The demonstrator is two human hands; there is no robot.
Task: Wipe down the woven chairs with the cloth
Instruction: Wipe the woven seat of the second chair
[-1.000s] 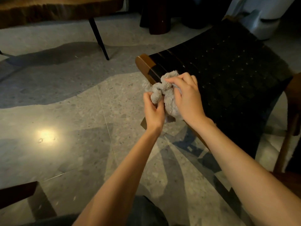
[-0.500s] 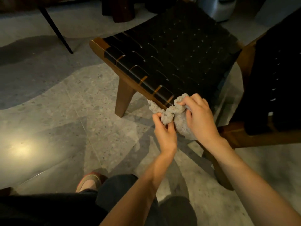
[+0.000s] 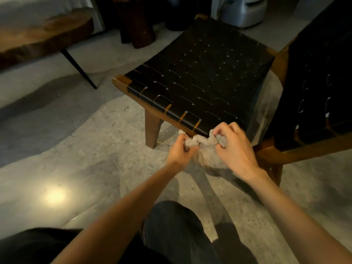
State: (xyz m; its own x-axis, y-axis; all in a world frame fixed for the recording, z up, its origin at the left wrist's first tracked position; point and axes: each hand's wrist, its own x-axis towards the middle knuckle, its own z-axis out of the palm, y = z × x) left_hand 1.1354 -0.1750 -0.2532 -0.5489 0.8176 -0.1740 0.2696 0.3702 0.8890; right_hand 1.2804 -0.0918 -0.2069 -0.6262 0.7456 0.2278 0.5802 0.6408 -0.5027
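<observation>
Both hands, left hand (image 3: 181, 149) and right hand (image 3: 234, 147), are gripping a grey cloth (image 3: 204, 149), fingers clamped on it, at the woven chair's (image 3: 200, 79) six o'clock edge.

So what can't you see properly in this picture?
All from the head view:
- Cloth: bunched between the left hand and right hand, so its full shape and underside are hidden.
- Second woven chair: cut off by the right edge.
- Near chair: back legs hidden under its seat.
- Wooden table: cut off by the left and top edges.
- White object behind the chair: cut off at the top, too blurred to identify.
</observation>
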